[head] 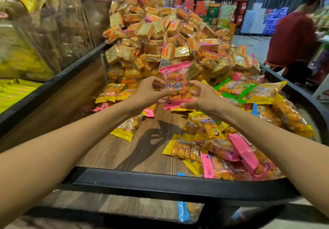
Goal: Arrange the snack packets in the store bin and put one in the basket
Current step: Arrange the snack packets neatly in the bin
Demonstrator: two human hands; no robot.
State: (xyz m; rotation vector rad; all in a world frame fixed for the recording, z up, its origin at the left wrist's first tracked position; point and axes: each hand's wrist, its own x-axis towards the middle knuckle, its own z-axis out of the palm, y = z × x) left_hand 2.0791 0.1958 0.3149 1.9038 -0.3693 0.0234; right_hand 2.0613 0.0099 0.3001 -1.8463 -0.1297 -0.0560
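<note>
A person's left hand and right hand each have a grip grasping the pink-edged snack packet, pinching it from either side and holding it upright in the air above the store bin. Below, the bin's wooden floor shows the hands' shadow. Loose packets in yellow, pink and green lie scattered to the right and behind, some overlapping. Beyond a clear divider, a tall heap of cracker packs rises. A blue packet lies on the lower shelf. A person in a red shirt stands at far right.
</note>
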